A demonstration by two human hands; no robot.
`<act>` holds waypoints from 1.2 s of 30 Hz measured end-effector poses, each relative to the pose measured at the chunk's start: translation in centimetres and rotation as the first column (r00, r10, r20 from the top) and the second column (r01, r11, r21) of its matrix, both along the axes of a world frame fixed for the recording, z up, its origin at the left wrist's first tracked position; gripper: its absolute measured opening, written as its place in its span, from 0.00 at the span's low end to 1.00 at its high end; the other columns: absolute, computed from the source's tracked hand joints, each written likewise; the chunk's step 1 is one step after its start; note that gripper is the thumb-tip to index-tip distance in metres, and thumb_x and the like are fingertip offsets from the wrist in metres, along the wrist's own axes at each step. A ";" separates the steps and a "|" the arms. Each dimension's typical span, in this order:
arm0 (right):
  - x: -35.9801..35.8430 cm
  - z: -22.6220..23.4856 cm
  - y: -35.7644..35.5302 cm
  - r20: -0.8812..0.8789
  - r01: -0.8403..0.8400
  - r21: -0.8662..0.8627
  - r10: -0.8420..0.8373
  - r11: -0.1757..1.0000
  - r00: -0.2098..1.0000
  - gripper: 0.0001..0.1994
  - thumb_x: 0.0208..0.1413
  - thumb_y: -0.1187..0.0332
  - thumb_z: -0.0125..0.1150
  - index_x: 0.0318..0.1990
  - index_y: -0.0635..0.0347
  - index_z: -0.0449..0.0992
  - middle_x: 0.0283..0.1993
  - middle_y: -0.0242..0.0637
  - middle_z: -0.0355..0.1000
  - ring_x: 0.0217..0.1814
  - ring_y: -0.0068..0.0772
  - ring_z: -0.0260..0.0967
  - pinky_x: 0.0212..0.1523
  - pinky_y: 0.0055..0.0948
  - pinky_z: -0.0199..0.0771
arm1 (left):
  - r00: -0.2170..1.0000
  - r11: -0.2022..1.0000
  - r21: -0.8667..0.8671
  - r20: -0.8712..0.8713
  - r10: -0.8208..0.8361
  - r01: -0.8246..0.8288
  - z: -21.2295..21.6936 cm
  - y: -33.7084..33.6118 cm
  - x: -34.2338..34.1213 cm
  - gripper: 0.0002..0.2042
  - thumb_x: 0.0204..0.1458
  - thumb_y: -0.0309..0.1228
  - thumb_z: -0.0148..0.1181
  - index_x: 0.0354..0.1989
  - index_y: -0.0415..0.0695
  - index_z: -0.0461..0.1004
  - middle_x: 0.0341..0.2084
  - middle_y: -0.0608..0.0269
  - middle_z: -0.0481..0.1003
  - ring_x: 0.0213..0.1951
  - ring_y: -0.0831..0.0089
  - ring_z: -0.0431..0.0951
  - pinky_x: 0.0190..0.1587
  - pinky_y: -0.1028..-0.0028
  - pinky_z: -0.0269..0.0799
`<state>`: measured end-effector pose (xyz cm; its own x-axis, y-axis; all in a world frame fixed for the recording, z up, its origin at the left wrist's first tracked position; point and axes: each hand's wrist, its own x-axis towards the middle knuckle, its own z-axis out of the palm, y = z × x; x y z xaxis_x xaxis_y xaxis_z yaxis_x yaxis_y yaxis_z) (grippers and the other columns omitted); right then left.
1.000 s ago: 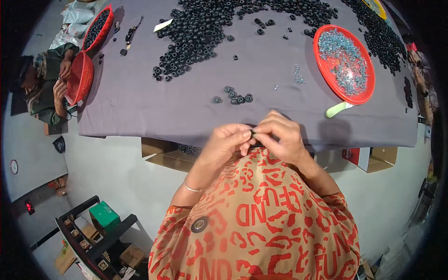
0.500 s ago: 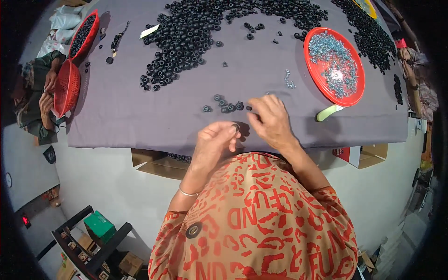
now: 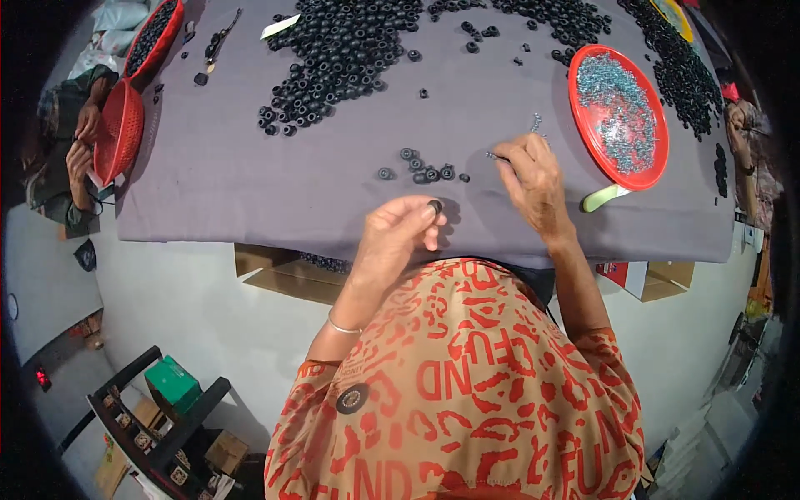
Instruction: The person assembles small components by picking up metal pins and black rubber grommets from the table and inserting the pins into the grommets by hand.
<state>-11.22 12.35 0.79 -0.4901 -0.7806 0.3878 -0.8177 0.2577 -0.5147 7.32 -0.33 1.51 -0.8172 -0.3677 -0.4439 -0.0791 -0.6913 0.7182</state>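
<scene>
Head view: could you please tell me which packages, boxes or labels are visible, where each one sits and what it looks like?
Cardboard box: under the table's near edge, brown, flaps open.
Green box: on a dark rack lower left, small, squarish.
Red-and-white carton: under the table, right of the person.

- The left hand, centre frame, pinches a small black ring; its fingertips cover the ring's lower part
- The right hand, right of centre, has a thin metal piece in its grip, too small to tell what kind
- The red tray at upper right holds silvery bits too fine to make out singly
- A second red basket at upper left is cut by the dark rim
- The co-worker's hands at the left edge are half hidden behind a red strainer
- A cardboard box is partly hidden under the worktop edge
</scene>
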 end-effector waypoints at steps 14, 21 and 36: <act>1.5 -0.5 -0.3 -0.135 0.055 -0.080 -0.065 0.995 0.989 0.09 0.41 0.79 0.60 0.33 0.62 0.73 0.30 0.35 0.68 0.32 0.36 0.66 0.34 0.32 0.66 | 0.998 0.998 0.024 -0.041 0.055 -0.054 -0.3 0.3 0.5 0.08 0.53 0.28 0.54 0.38 0.36 0.72 0.28 0.60 0.74 0.23 0.80 0.70 0.27 0.80 0.69; 5.3 5.2 0.9 0.433 -0.186 -0.229 0.272 0.955 0.859 0.06 0.43 0.82 0.58 0.31 0.66 0.73 0.30 0.38 0.71 0.29 0.28 0.70 0.28 0.24 0.68 | 0.990 0.998 0.046 -0.139 -0.030 0.037 0.4 1.0 1.1 0.09 0.53 0.29 0.54 0.38 0.37 0.73 0.29 0.58 0.74 0.23 0.77 0.71 0.26 0.79 0.70; 6.8 4.8 1.5 0.136 -0.379 -0.223 0.414 0.898 0.900 0.06 0.40 0.83 0.60 0.28 0.67 0.71 0.27 0.41 0.69 0.28 0.38 0.68 0.28 0.30 0.68 | 0.993 0.987 -0.121 -0.039 -0.112 0.106 1.8 2.0 2.6 0.08 0.50 0.24 0.57 0.37 0.33 0.73 0.26 0.61 0.75 0.23 0.81 0.71 0.27 0.82 0.71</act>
